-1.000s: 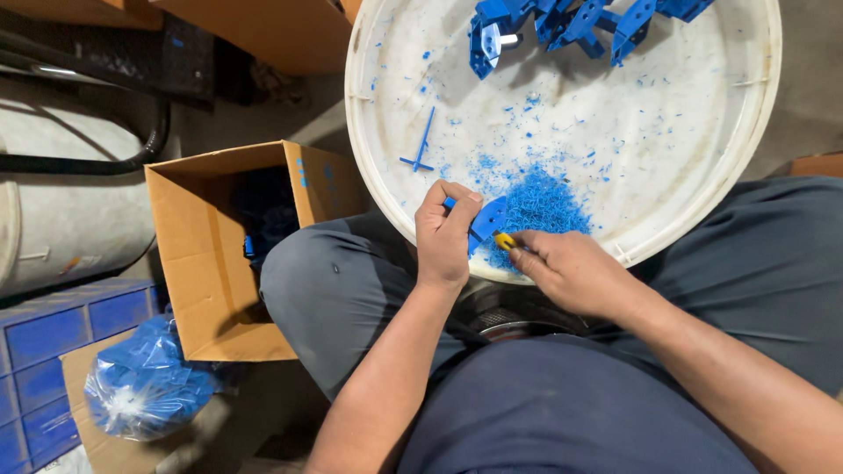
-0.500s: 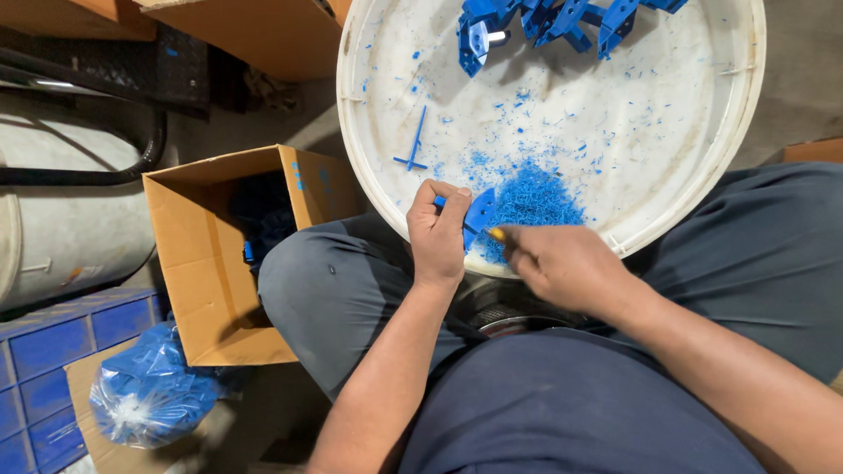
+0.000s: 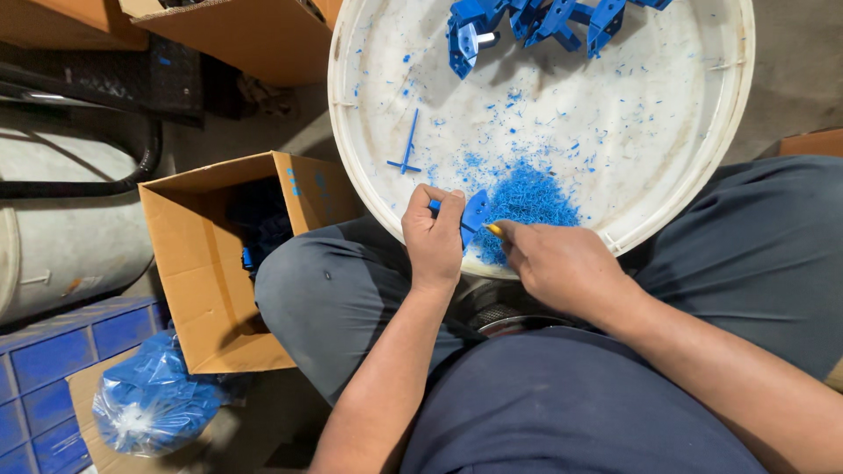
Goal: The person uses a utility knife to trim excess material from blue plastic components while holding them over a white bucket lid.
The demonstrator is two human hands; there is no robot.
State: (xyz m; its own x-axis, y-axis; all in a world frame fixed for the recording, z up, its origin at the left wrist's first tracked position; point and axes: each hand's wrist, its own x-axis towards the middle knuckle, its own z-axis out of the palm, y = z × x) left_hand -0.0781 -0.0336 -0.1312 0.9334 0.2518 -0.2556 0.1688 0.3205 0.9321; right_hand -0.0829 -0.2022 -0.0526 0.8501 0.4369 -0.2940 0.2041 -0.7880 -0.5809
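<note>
My left hand (image 3: 434,235) grips a small blue plastic part (image 3: 475,213) over the near rim of a big round white tray (image 3: 702,167) resting on my lap. My right hand (image 3: 558,263) holds a small yellow-handled cutting tool (image 3: 493,229) with its tip against that part. A heap of blue plastic shavings (image 3: 529,204) lies on the tray just beyond both hands. A thin blue cross-shaped sprue (image 3: 407,146) lies on the tray to the left. Several more blue plastic parts (image 3: 536,22) are piled at the tray's far side.
An open cardboard box (image 3: 206,263) with blue parts inside stands by my left knee. A clear bag of blue pieces (image 3: 149,404) sits in another box at lower left. Blue crates (image 3: 53,351), a pale cylinder (image 3: 61,237), a black hose (image 3: 105,180).
The view has drifted slightly so the tray sits higher in the frame. Both hands stay together at the tray's near rim, working the blue part with small motions.
</note>
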